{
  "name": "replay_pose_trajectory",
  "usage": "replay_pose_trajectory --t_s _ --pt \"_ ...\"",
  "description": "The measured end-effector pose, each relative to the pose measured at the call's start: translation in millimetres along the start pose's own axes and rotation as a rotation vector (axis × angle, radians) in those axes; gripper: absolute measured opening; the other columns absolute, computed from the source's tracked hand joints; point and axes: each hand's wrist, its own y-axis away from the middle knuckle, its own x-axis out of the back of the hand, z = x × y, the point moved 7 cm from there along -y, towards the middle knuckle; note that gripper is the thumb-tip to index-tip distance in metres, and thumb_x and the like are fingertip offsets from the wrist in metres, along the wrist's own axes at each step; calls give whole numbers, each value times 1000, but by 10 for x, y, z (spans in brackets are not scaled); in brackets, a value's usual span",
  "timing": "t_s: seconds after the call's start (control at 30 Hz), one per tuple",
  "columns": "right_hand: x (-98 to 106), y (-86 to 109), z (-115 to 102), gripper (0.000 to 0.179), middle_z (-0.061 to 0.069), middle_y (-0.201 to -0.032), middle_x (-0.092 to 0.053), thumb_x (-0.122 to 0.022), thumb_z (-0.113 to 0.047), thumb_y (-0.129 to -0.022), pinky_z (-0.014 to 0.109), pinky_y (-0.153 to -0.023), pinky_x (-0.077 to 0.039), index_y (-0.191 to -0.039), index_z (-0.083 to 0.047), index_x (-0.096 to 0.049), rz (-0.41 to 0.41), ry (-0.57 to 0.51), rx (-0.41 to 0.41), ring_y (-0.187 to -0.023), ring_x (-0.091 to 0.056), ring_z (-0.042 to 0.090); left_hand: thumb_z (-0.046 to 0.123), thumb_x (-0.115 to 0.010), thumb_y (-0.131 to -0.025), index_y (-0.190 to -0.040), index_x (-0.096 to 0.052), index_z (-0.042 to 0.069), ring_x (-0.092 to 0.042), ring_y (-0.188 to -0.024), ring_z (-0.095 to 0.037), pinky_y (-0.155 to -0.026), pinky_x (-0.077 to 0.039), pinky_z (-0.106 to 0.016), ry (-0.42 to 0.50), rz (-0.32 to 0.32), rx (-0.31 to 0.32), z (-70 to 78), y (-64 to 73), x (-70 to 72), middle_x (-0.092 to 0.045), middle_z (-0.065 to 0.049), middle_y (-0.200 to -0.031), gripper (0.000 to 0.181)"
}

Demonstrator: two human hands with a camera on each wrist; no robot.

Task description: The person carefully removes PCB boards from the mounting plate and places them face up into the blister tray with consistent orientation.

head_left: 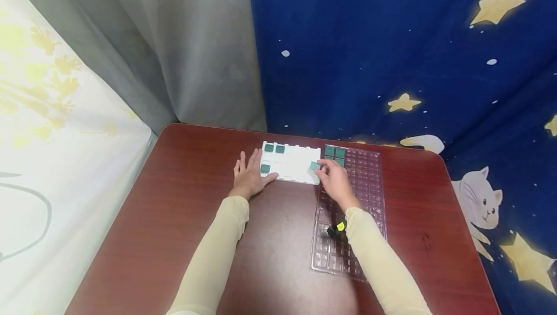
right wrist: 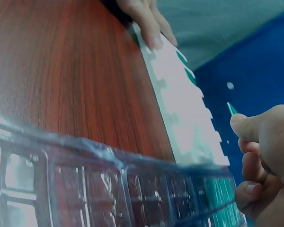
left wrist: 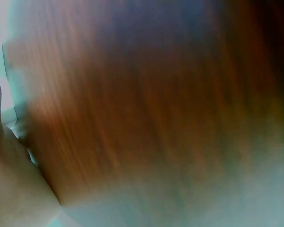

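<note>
A white rectangular tray [head_left: 298, 162] with notched edges lies near the table's far side. Three green square pieces sit in it toward the left, one of them a green square [head_left: 265, 168] at the near corner. My left hand [head_left: 250, 175] rests at the tray's left end, fingers spread and thumb along the near edge. Over the tray's right end, my right hand [head_left: 335, 182] pinches a thin green square piece [head_left: 314, 165] between thumb and fingers. In the right wrist view this piece [right wrist: 232, 109] shows edge-on, tilted above the tray.
Right of the white tray lies a clear plastic compartment tray [head_left: 367, 174], partly under my right forearm. Several green squares [head_left: 335, 151] fill its far left compartments. A black strap with a yellow tag [head_left: 341, 227] is at my right wrist. Curtains hang behind the table [head_left: 174, 199].
</note>
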Motion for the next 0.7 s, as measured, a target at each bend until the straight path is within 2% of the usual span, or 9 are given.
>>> replay_pose_trajectory --t_s 0.3,0.7 --pt "92 126 230 36 5 -89 -59 -66 -22 -100 31 -65 -46 -132 -6 -64 26 31 -66 -64 -49 16 80 -56 -85 -166 2 29 19 -160 -31 -129 5 -57 -1 -12 6 -9 -13 -16 1 5 -175 112" --pt "139 213 364 35 6 -86 -60 -68 -19 -98 32 -67 -45 -129 -4 -66 37 83 -67 -67 -50 17 80 -57 -84 -166 1 29 19 -160 -32 -128 6 -58 8 -5 10 -27 -34 -35 0 4 -175 112"
